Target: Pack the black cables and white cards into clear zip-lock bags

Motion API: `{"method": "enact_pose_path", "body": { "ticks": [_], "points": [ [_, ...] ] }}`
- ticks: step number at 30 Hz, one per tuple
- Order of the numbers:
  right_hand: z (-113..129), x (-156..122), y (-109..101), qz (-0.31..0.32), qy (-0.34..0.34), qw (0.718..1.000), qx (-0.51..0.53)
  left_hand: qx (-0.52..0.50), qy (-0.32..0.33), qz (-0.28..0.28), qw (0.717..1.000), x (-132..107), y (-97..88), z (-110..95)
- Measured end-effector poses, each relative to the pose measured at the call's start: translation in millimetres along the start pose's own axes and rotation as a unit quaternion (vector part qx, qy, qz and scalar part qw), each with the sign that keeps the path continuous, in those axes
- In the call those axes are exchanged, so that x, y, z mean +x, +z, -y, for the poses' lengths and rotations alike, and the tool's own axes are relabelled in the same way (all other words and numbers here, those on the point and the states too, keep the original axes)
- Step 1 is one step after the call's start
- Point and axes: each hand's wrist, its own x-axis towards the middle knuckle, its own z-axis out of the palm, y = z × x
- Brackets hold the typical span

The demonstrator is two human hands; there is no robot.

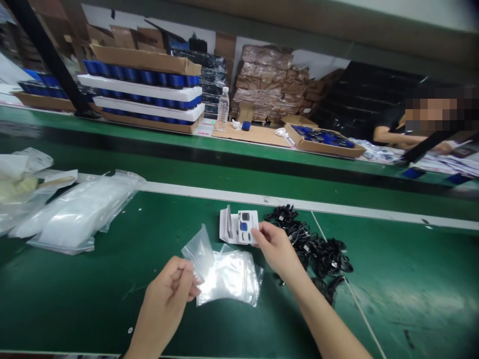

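My left hand pinches a small clear plastic bag and holds it up above a flat pile of the same bags on the green table. My right hand reaches forward, its fingers closed on a white printed card at the top of a small stack of cards. A heap of black cables lies just right of that hand.
Larger clear bags lie at the left of the green table. Beyond a conveyor strip stand stacked trays of blue parts, a water bottle, cardboard boxes and a seated person's arm at the far right.
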Motion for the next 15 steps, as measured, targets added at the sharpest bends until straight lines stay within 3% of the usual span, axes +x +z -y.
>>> {"method": "enact_pose_path", "body": {
  "ticks": [2,4,7,9,11,15],
  "points": [
    [5,-29,5,0.009,-0.033,0.999,-0.030,-0.017,-0.012,-0.008,1.000,4,-2.0,0],
    [9,-53,16,0.072,-0.110,0.983,-0.131,-0.020,-0.004,-0.013,1.000,7,-2.5,0],
    [11,-71,36,0.141,-0.158,0.959,-0.190,0.054,0.066,-0.055,0.995,6,-0.3,-3],
    [10,-72,47,0.151,-0.167,0.956,-0.189,0.115,0.111,-0.095,0.983,4,1.4,-4],
    [7,-72,56,0.137,-0.162,0.964,-0.162,0.144,0.124,-0.132,0.973,3,2.2,-5],
    [-5,-80,77,-0.002,-0.090,0.996,0.004,0.146,0.116,-0.194,0.963,5,1.5,-9]
  ]
}}
